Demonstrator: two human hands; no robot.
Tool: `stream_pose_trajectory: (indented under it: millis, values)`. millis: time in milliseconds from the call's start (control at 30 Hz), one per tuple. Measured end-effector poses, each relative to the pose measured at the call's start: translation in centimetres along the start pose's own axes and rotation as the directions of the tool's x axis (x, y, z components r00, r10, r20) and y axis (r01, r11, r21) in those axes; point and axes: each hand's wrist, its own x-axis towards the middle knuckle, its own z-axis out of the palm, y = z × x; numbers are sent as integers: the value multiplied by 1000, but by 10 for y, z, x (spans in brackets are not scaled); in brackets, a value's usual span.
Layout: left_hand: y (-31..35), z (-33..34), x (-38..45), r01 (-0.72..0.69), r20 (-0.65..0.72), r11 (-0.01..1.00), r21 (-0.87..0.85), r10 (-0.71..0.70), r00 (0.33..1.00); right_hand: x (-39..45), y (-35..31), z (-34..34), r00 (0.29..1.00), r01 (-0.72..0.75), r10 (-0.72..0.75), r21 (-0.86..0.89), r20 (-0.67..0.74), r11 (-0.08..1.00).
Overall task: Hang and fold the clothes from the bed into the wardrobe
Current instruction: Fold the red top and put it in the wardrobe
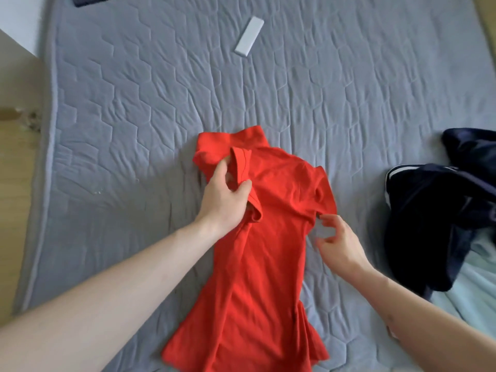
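Note:
A red short-sleeved shirt lies lengthwise on the grey quilted bed, collar end away from me. My left hand grips the shirt's left sleeve, folded inward over the body, with the thumb on top of the hem. My right hand hovers just beside the right sleeve with fingers loosely curled, fingertips close to the sleeve's edge and holding nothing.
A heap of dark navy clothing with white stripes lies on the bed to the right, over a pale blue cloth. A white flat rectangular object rests further up the bed. Wooden floor borders the bed on the left.

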Motion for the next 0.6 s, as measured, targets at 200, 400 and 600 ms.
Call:
stream_pose_trajectory:
  millis: [200,400,600]
  values:
    - [27,78,6,90,73,995,41,-93,993,-11,30,-14,999,-34,35,9,-11,999]
    - [14,122,-1,400,453,916,-40,-340,824,-20,42,-5,998,-59,59,19,15,998]
    - [-77,55,-63,253,80,852,459,-323,943,-58,60,26,962,-163,164,-21,217,986]
